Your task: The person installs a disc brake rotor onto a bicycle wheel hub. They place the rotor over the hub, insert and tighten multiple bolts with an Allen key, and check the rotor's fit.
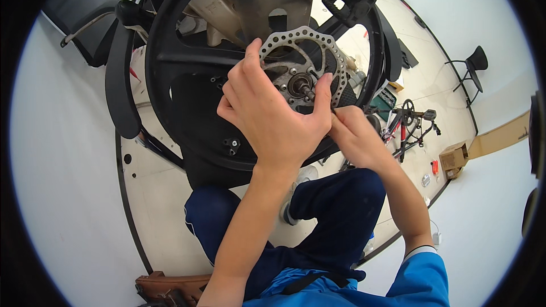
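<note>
A silver brake disc [339, 59] with a drilled, wavy rim is mounted at the hub of a black spoked wheel [199, 57]. My left hand [273, 111] spans the disc, its index finger at the left rim and its thumb over the right side, close to the threaded axle [306, 90]. Beside the thumb tip, a small dark piece sits by the disc bolts; its kind is unclear. My right hand [358, 136] is closed just below the disc's right edge, against my left thumb's base. What its fingers hold is hidden.
A black pedal on a crank [350, 0] juts out above the wheel. Black armrests [122, 79] flank it. To the right lie a bicycle frame [406, 128], a cardboard box [453, 158] and a black chair [475, 65]. A brown bag [173, 285] is at lower left.
</note>
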Tool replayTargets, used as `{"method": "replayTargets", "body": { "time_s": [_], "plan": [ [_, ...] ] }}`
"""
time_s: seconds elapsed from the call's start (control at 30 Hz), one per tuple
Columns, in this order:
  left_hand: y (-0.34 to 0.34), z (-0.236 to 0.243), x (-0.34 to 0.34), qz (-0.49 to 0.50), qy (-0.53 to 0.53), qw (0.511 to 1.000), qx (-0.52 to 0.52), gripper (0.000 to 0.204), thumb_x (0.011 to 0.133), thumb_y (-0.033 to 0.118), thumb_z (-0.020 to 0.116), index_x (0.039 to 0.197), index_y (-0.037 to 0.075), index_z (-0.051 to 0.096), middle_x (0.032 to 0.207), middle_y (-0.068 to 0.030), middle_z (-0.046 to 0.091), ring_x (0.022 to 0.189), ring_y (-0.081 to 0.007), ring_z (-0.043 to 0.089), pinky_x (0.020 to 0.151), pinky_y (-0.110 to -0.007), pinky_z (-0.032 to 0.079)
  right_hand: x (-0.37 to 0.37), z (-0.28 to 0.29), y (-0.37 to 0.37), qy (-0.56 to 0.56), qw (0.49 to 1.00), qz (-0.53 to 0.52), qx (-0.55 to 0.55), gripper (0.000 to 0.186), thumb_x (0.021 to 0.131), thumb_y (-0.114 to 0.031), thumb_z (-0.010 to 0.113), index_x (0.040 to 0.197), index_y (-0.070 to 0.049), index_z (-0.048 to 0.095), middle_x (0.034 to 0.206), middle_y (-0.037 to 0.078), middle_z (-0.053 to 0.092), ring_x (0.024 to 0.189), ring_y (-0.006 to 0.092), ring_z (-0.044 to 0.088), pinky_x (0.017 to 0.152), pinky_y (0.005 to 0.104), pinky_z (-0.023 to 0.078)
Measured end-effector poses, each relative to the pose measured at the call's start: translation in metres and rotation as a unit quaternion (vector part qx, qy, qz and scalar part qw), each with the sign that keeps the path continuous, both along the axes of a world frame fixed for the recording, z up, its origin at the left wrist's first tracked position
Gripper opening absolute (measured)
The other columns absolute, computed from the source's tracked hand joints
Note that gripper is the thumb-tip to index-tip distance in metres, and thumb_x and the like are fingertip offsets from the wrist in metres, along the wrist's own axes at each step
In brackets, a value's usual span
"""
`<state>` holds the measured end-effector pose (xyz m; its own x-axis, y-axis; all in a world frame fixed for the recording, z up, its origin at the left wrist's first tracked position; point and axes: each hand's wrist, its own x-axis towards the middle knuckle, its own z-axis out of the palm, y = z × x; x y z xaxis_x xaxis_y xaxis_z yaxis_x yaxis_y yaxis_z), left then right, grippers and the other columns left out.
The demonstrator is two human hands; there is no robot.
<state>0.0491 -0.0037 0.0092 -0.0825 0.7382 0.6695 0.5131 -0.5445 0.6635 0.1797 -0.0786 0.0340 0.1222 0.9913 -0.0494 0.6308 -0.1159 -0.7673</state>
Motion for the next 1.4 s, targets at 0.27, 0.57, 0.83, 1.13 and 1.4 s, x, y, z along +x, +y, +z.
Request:
{"method": "replayTargets", "body": {
  "time_s": [0.27,0.57,0.83,1.13,1.4],
  "plan": [
    [0.006,-0.008,0.003,0.02,0.01,0.999,0.026,0.089,0.076,0.046,0.081,0.145,0.004,0.045,0.121,-0.0151,0.054,0.111,-0.0335,0.052,0.094,-0.051,0.033,-0.009,-0.018,-0.002,0.058,0.996,0.002,0.066,0.034,0.107,-0.018,0.049,0.089,0.009,0.058,0.065,0.02,0.053,0.057,0.0275,0.046,0.059,0.0404,0.044],
    [0.003,-0.003,-0.001,-0.005,-0.001,1.0,0.011,0.09,0.074,0.041,0.088,0.144,0.001,0.045,0.119,-0.0131,0.054,0.112,-0.0315,0.052,0.095,-0.048,0.038,-0.013,-0.015,0.002,0.086,0.985,-0.017,0.147,0.02,0.109,-0.012,0.045,0.105,0.004,0.058,0.07,0.016,0.057,0.059,0.0263,0.049,0.061,0.0361,0.045],
    [0.003,-0.004,-0.006,-0.049,-0.028,0.998,0.011,0.081,0.082,0.036,0.081,0.145,0.0,0.044,0.119,-0.0143,0.054,0.112,-0.0317,0.051,0.098,-0.047,0.036,-0.01,-0.013,0.006,0.094,0.984,-0.016,0.152,0.026,0.111,-0.019,0.047,0.1,0.003,0.057,0.071,0.01,0.055,0.059,0.0197,0.051,0.059,0.0324,0.044],
    [0.001,0.001,-0.006,-0.068,-0.041,0.997,-0.021,0.073,0.086,0.029,0.075,0.146,0.002,0.044,0.12,-0.0139,0.055,0.115,-0.0314,0.051,0.1,-0.047,0.036,-0.001,-0.015,0.005,0.39,0.919,0.007,0.051,0.034,0.113,-0.029,0.046,0.088,-0.007,0.05,0.069,-0.007,0.041,0.051,0.0023,0.034,0.044,0.0209,0.027],
    [0.005,-0.006,-0.011,-0.101,-0.059,0.993,-0.015,0.062,0.089,0.019,0.064,0.145,0.0,0.046,0.122,-0.0164,0.056,0.112,-0.0332,0.051,0.102,-0.047,0.036,-0.019,-0.026,0.007,0.407,0.91,-0.026,0.082,0.033,0.114,-0.031,0.046,0.092,-0.007,0.052,0.068,-0.007,0.04,0.048,0.0012,0.033,0.041,0.0209,0.025]
  ]
}}
